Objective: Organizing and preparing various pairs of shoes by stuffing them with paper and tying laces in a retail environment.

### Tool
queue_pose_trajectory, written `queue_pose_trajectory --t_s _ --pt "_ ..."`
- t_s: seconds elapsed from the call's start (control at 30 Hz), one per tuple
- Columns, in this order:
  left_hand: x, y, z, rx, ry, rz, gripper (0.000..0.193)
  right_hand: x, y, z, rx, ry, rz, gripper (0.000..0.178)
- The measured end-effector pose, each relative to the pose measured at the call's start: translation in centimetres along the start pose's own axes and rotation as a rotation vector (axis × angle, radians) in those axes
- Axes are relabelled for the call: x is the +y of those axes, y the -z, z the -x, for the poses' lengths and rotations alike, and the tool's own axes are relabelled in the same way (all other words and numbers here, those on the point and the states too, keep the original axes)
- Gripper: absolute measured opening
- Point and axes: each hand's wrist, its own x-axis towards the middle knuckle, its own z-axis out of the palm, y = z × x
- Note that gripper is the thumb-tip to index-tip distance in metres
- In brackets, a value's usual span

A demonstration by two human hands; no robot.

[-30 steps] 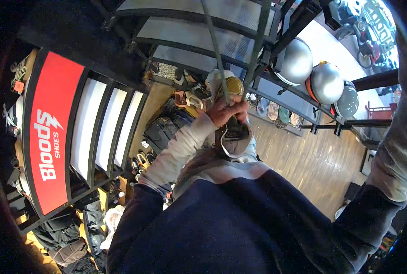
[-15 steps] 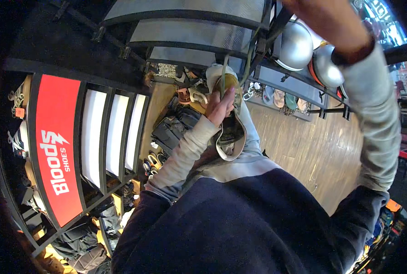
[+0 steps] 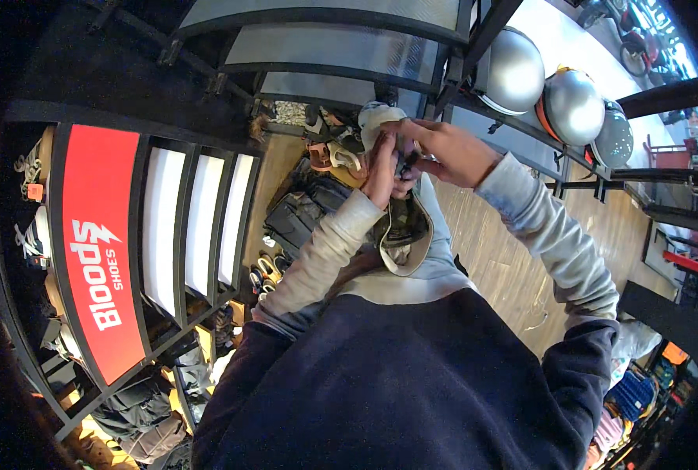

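What looks like a shoe with a cream collar and a camouflage-patterned inside (image 3: pixel 406 225) rests on my lap, its opening toward me. My left hand (image 3: pixel 381 174) is closed on the shoe's upper part, with its fingers wrapped over the far side of the opening. Against it, my right hand (image 3: pixel 455 153) reaches in from the right with bent, pinching fingers. Whatever lies between the right fingertips is hidden and partly blurred. A pale toe end (image 3: pixel 376 116) shows just beyond the hands.
A dark bag (image 3: pixel 306 215) and several shoes (image 3: pixel 329 157) lie on the floor to the left. Silver helmets (image 3: pixel 572 106) line a rack at upper right. Grey curved shelves (image 3: pixel 333 51) stand ahead, beside a red sign panel (image 3: pixel 102 251) and white shelf panels. Wooden floor (image 3: pixel 513 258) shows at right.
My right hand has come down from high at upper right, where a long olive lace ran up from the shoe, to meet my left hand. That strand no longer shows stretched upward.
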Motion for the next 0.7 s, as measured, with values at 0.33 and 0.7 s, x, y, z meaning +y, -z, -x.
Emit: queue_pose_trajectory --t_s 0.33,0.7 --pt "-0.5 -0.9 -0.8 -0.045 -0.064 -0.094 0.057 2.7 -1.7 0.3 0.148 0.071 0.088 0.032" --pt "-1.6 3.2 3.6 0.247 -0.628 0.047 0.027 4.6 -2.3 6.1 -0.123 -0.426 -0.282 0.016"
